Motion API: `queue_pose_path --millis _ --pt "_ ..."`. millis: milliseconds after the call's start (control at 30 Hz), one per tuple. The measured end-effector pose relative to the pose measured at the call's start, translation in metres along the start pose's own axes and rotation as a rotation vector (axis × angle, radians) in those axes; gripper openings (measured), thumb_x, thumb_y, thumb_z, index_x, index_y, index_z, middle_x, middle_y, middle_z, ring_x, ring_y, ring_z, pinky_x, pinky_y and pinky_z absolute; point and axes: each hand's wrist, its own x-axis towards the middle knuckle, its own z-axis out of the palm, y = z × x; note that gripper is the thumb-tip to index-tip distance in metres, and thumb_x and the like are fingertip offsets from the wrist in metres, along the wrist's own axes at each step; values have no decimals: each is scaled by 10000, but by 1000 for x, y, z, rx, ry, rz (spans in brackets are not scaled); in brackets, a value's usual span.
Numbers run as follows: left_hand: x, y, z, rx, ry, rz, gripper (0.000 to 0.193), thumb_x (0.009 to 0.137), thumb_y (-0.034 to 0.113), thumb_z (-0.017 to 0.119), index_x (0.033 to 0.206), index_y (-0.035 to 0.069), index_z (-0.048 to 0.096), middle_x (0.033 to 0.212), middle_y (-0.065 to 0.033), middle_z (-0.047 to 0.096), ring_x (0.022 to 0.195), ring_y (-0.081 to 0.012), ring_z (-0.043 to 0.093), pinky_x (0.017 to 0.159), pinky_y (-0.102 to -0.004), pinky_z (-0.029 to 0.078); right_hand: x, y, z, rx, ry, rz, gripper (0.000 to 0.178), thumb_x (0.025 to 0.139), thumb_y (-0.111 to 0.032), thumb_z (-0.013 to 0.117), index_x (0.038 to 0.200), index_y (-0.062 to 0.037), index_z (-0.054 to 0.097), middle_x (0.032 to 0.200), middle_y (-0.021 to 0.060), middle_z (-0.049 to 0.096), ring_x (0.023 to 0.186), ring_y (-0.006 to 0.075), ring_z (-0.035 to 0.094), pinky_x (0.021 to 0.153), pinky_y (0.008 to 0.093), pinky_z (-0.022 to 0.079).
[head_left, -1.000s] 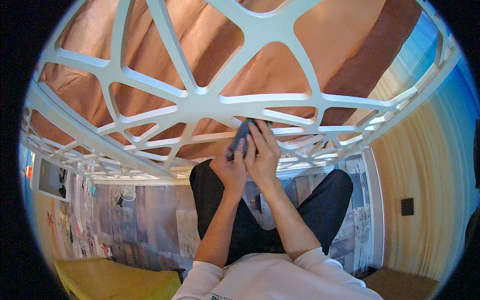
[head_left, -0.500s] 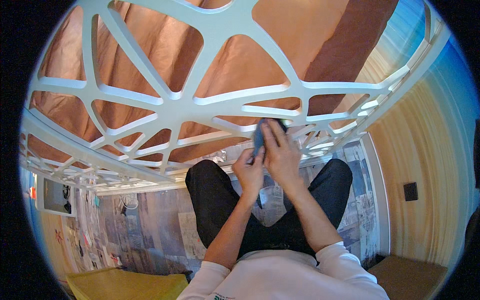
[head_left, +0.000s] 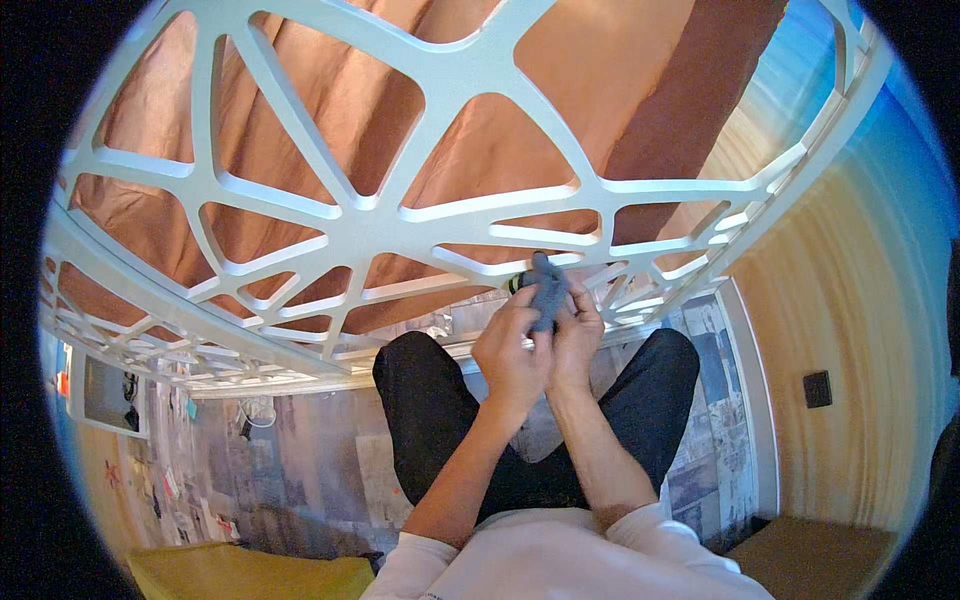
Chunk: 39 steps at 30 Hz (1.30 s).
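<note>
Between my hands is a small grey-blue cloth piece (head_left: 546, 298), bunched up, with a dark, yellow-green-striped part (head_left: 520, 283) at its left side; it may be a sock, but its kind is not clear. My left hand (head_left: 508, 348) closes on its lower left side, fingers bent. On the opposite side my right hand (head_left: 577, 338) grips it with curled fingers. The two hands touch at the wrists and thumbs, above the gap between my knees. Just beyond them stands a white lattice panel (head_left: 385, 225), apart from my fingers as far as I can tell.
Brown cloth (head_left: 480, 150) hangs behind the lattice. A wood-patterned wall with a black socket plate (head_left: 818, 389) rises on the right. Yellow-green (head_left: 250, 572) and brown cushions (head_left: 815, 552) lie behind me. A white-framed box (head_left: 112, 390) and scattered small items are at far left.
My right hand has turned from lying over the cloth to gripping its right side. Both hands have drawn closer together and slightly nearer to me. The view has shifted a little.
</note>
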Motion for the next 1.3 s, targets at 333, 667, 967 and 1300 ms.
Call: queue_pose_path --millis 333,667,967,1300 --pt "51 25 -4 50 -236 234 269 756 -40 676 1020 6 691 1200 -163 713 1232 -389 633 1017 -486 518 8 -15 10 831 31 473 268 1006 -150 507 1214 -32 626 1179 92 662 1118 208 624 1013 367 494" --pt "47 -20 -95 164 165 189 210 855 0 684 1061 14 725 1138 -178 748 1056 -296 721 914 -392 560 -27 -26 119 579 -248 319 458 927 36 550 1384 7 556 1223 107 664 1076 207 647 955 331 528" --pt "13 -19 -64 -296 150 -299 112 881 47 767 942 -23 706 780 -97 714 733 -121 687 706 -284 556 -25 -46 73 -683 -67 -841 345 799 89 689 1131 -2 703 1097 171 651 1038 338 636 913 418 532" --pt "67 -41 -87 -615 466 -399 158 1009 134 664 980 -19 692 838 -58 710 727 -88 638 613 -236 504 12 -31 159 -814 -263 -1184 335 721 75 745 1036 -36 729 957 145 622 787 308 641 627 388 541"
